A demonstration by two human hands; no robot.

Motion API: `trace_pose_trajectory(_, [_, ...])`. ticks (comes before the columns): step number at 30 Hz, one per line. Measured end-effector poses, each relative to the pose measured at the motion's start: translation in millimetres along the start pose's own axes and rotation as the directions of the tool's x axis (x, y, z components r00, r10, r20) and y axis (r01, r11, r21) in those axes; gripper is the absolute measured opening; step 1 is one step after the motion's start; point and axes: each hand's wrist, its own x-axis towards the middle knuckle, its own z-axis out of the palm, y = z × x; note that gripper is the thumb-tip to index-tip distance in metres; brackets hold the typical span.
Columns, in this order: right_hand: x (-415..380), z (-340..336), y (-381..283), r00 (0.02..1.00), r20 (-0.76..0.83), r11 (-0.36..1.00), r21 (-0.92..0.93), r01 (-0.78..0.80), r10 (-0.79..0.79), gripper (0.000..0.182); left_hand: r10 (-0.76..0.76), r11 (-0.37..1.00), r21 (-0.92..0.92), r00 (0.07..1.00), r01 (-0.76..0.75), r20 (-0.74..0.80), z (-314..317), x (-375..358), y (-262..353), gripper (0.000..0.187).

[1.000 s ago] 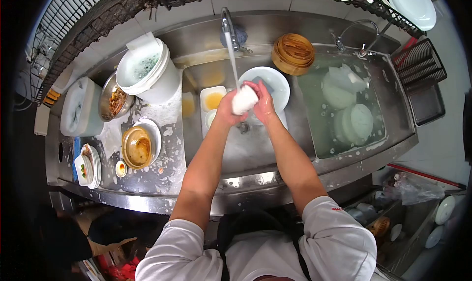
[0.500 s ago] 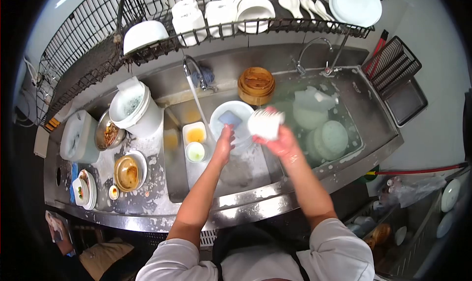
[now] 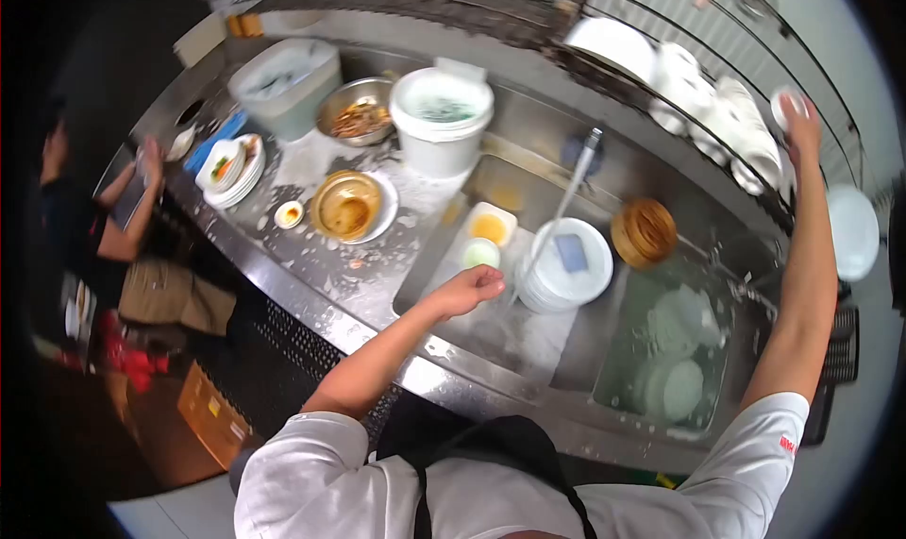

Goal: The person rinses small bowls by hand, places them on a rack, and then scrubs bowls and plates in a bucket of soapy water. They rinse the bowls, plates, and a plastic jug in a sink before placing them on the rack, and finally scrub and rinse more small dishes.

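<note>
My right hand [image 3: 800, 128] is stretched up to the wire dish rack [image 3: 651, 39] at the upper right, shut on a small white bowl [image 3: 785, 105] held against the rack's other white dishes. My left hand [image 3: 469, 290] hovers low over the left sink basin [image 3: 444, 256], fingers loosely curled, holding nothing. Just right of it is a stack of white plates [image 3: 557, 289] with a blue sponge [image 3: 571, 253] on top. Water runs from the tap [image 3: 587, 152] beside the stack.
A bamboo steamer [image 3: 644, 232] sits between the basins. The right basin [image 3: 623, 369] holds plates under water. On the wet counter stand a white bucket [image 3: 441, 114], a metal bowl of scraps [image 3: 357, 114], a brown bowl [image 3: 346, 206] and stacked plates [image 3: 231, 166]. Another person [image 3: 94, 218] is at the left.
My right hand carried the white bowl from the tap up to the rack. My left hand let go and dropped over the basin. The view swung right.
</note>
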Motion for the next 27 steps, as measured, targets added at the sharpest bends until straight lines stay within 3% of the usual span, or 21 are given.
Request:
trace_pose_trajectory(1, [28, 11, 32, 0.991, 0.003, 0.972, -0.194, 0.133, -0.135, 0.065, 0.022, 0.999, -0.026, 0.999, -0.022, -0.032, -17, -7, -6, 0.042])
trace_pose_trajectory(2, [28, 16, 22, 0.982, 0.018, 0.828, -0.535, 0.168, -0.187, 0.062, 0.04, 0.998, -0.047, 0.997, -0.043, -0.059, -36, -19, -16, 0.041])
trace_pose_trajectory(3, [32, 20, 18, 0.977, 0.13, 0.77, -0.601, 0.212, -0.167, 0.056, 0.052, 0.996, -0.064, 0.996, -0.057, -0.078, -54, -32, -26, 0.041])
trace_pose_trajectory(5, [41, 28, 18, 0.942, 0.307, 0.803, -0.524, 0.284, -0.133, 0.047, 0.059, 0.989, -0.124, 0.978, -0.085, -0.199, -85, -54, -32, 0.039])
trace_pose_trajectory(7, [45, 41, 23, 0.833, 0.511, 0.932, -0.151, 0.331, -0.213, 0.041, 0.078, 0.975, -0.173, 0.944, -0.139, -0.32, -114, -64, -37, 0.037])
trace_pose_trajectory(8, [39, 48, 23, 0.835, 0.493, 0.946, -0.07, 0.316, -0.242, 0.038, 0.093, 0.965, -0.191, 0.919, -0.177, -0.384, -130, -65, -41, 0.035])
trace_pose_trajectory(9, [34, 50, 18, 0.782, 0.598, 0.972, -0.021, 0.235, -0.176, 0.04, 0.104, 0.955, -0.205, 0.888, -0.215, -0.448, -143, -65, -46, 0.033])
trace_pose_trajectory(10, [30, 49, 16, 0.708, 0.694, 0.976, 0.214, -0.028, -0.132, 0.048, 0.118, 0.969, -0.101, 0.782, -0.226, -0.612, -157, -60, -57, 0.034])
trace_pose_trajectory(11, [26, 49, 11, 0.609, 0.783, 0.865, 0.388, -0.317, -0.128, 0.056, 0.143, 0.977, 0.004, 0.642, -0.212, -0.753, -172, -54, -72, 0.035])
trace_pose_trajectory(12, [26, 48, 5, 0.598, 0.775, 0.81, 0.477, -0.34, -0.205, 0.062, 0.178, 0.979, 0.106, 0.474, -0.175, -0.862, -185, -52, -81, 0.036])
trace_pose_trajectory(14, [14, 43, -10, 0.578, 0.753, 0.682, 0.603, -0.415, -0.313, 0.067, -0.163, 0.953, -0.238, 0.341, -0.19, -0.926, -194, -57, -61, 0.041])
trace_pose_trajectory(15, [-24, 49, -52, 0.71, 0.696, 0.654, 0.588, -0.476, -0.108, 0.051, -0.328, 0.892, -0.393, 0.278, -0.222, -0.903, -198, -59, -53, 0.044])
trace_pose_trajectory(18, [-27, 27, -68, 0.97, 0.219, 0.775, 0.629, -0.056, -0.108, 0.04, -0.009, 0.999, -0.007, -0.022, -0.052, -1.0, -242, -53, -100, 0.053])
trace_pose_trajectory(19, [-29, 18, -70, 0.991, 0.04, 0.811, 0.58, 0.079, -0.126, 0.037, 0.108, 0.994, 0.105, -0.099, 0.033, -0.989, -254, -58, -99, 0.053])
trace_pose_trajectory(20, [-33, 8, -72, 0.978, -0.138, 0.841, 0.502, 0.203, -0.154, 0.034, 0.071, 0.997, 0.068, -0.097, 0.035, -0.993, -270, -67, -99, 0.055])
trace_pose_trajectory(21, [-38, -5, -74, 0.931, -0.308, 0.863, 0.398, 0.311, -0.194, 0.033, -0.046, 0.997, -0.04, -0.09, -0.068, -0.995, -298, -74, -107, 0.056])
trace_pose_trajectory(22, [-45, -29, -68, 0.895, -0.395, 0.874, 0.335, 0.351, -0.209, 0.034, -0.081, 0.994, -0.072, -0.13, -0.078, -0.988, -335, -81, -118, 0.061])
trace_pose_trajectory(23, [-54, -49, -56, 0.843, -0.48, 0.891, 0.232, 0.39, -0.244, 0.032, -0.168, 0.967, -0.161, -0.019, -0.197, -0.986, -345, -98, -87, 0.064])
trace_pose_trajectory(24, [-75, -69, -33, 0.792, -0.537, 0.906, 0.109, 0.409, -0.292, 0.03, -0.11, 0.977, -0.102, -0.033, -0.189, -0.993, -388, -103, -99, 0.064])
trace_pose_trajectory(26, [-133, -102, 25, 0.704, -0.592, 0.915, -0.17, 0.366, -0.392, 0.026, -0.262, 0.863, -0.255, 0.045, -0.437, -0.964, -464, -108, -93, 0.051])
trace_pose_trajectory(27, [-170, -113, 58, 0.675, -0.592, 0.897, -0.314, 0.312, -0.441, 0.025, -0.199, 0.71, -0.296, 0.221, -0.639, -0.955, -502, -114, -94, 0.047])
